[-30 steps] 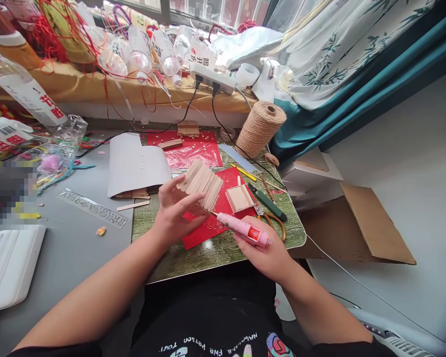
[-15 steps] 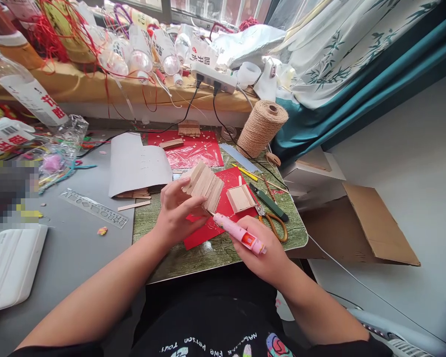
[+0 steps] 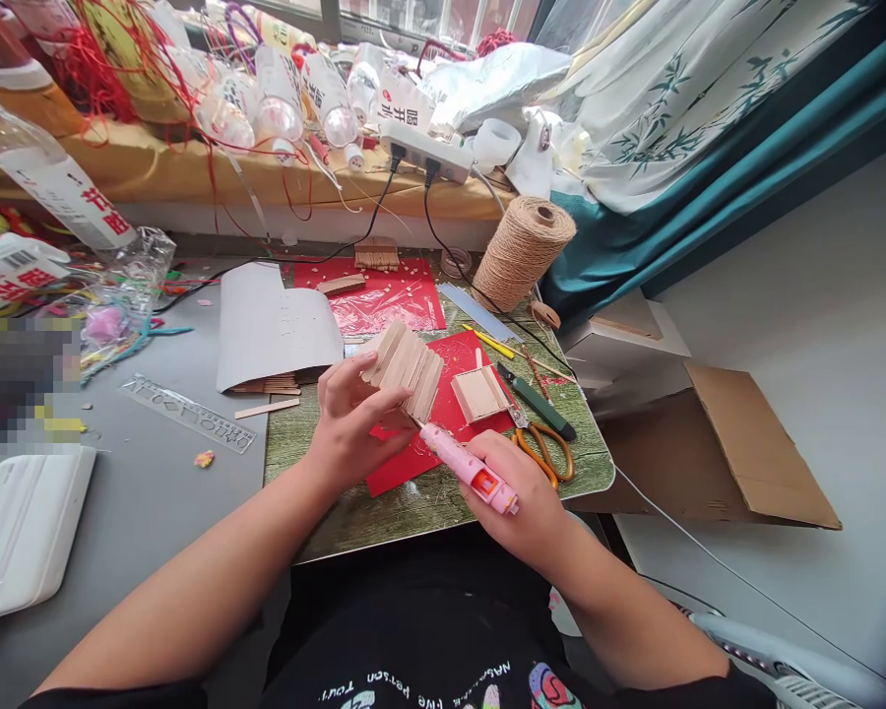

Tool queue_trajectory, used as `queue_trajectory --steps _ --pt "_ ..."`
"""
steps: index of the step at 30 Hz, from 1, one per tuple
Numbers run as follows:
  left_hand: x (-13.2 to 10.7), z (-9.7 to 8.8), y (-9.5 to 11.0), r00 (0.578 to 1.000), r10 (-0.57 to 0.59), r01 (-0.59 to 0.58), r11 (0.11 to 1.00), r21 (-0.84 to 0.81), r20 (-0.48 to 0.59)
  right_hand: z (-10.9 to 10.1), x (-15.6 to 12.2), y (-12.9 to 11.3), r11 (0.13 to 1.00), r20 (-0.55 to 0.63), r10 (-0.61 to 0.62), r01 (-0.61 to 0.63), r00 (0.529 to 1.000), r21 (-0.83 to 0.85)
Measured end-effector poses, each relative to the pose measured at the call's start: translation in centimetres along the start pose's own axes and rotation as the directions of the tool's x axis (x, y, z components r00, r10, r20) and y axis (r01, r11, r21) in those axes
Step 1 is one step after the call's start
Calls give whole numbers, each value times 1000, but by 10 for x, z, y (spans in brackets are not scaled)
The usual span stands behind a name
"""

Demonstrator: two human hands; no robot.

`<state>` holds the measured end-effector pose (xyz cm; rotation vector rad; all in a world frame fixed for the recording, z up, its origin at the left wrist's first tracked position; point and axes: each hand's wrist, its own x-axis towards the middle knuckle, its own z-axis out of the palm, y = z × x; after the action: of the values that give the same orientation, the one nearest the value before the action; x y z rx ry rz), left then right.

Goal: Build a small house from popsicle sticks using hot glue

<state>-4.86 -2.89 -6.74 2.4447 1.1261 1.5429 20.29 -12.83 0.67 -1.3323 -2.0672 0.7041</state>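
Observation:
Between the thumb and fingers of my left hand (image 3: pixel 358 414) is a popsicle-stick panel (image 3: pixel 406 369), held tilted above a red sheet (image 3: pixel 399 468). My right hand (image 3: pixel 517 492) is wrapped round a pink hot glue gun (image 3: pixel 465 463). Its nozzle meets the lower edge of the panel; whether glue comes out I cannot tell. A small square popsicle-stick frame (image 3: pixel 479 394) lies on the red sheet, just right of the panel. Scissors with orange handles (image 3: pixel 550 453) and a green utility knife (image 3: pixel 537 402) lie close beyond my right hand.
A twine spool (image 3: pixel 524 251) stands at the back right. Black cords run from a power strip (image 3: pixel 428 156) across the table. Left are a curled grey sheet (image 3: pixel 277 325), a clear ruler (image 3: pixel 188 414) and a white case (image 3: pixel 30 532). An open cardboard box (image 3: pixel 760 443) is right of the table.
The glue gun has shifted slightly left and its rear end has dipped a little, with my right hand following. My left hand and the panel stay nearly in place.

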Motion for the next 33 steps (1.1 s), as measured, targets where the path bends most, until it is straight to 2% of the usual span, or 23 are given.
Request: queue_trajectory --steps 25,33 --pt "-1 0 1 1000 -7 7 1000 -5 12 7 -1 1 996 -24 -15 13 1000 -86" --pt "0 1 2 1000 -15 15 1000 -5 10 8 -2 2 998 -17 -9 8 1000 -61"
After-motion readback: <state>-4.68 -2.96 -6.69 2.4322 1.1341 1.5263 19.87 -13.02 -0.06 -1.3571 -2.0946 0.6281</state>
